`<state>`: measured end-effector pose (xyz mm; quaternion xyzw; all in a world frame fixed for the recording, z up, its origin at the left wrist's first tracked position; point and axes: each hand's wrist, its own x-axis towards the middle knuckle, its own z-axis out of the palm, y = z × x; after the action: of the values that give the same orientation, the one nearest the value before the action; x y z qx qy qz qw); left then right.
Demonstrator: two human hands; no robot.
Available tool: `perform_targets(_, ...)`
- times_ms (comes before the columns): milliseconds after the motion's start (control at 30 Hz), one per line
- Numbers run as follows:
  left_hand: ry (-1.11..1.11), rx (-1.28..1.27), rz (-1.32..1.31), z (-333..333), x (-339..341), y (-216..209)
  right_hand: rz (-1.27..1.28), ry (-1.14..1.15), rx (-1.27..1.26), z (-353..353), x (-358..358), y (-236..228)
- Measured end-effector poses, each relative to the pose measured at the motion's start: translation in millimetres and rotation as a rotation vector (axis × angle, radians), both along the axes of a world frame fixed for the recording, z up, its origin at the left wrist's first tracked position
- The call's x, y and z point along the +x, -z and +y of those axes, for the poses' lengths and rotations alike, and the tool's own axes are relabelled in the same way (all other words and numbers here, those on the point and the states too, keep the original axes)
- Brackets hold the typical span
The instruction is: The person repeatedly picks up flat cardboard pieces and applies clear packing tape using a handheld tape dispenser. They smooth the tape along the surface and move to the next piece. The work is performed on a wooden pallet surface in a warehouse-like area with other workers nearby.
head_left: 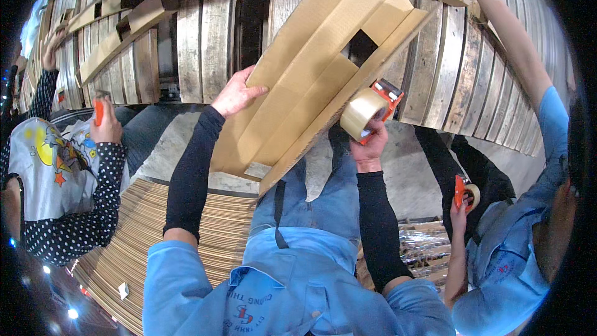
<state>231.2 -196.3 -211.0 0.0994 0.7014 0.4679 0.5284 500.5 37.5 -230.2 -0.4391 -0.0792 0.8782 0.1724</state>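
Cardboard carton (298,84), partly folded, slants at the worker's twelve o'clock. At eleven, the left hand (236,93) clamps its edge, thumb inside, seemingly steadying it; at one, the right hand (370,143), curled round a tape dispenser (368,104), holds that close, likely for easy reach.
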Motion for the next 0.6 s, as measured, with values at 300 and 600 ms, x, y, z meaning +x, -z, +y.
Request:
perform_targets(300, 0.234, -0.437, 0.609, 55.4, 68.6, 65.9, 0.068, 0.033, -0.065, 3.2, 17.2, 46.8)
perform_targets(600, 0.127, -0.549, 0.932, 99.6, 140.8, 83.7, 0.002, 0.11, -0.015, 15.4, 30.2, 97.1)
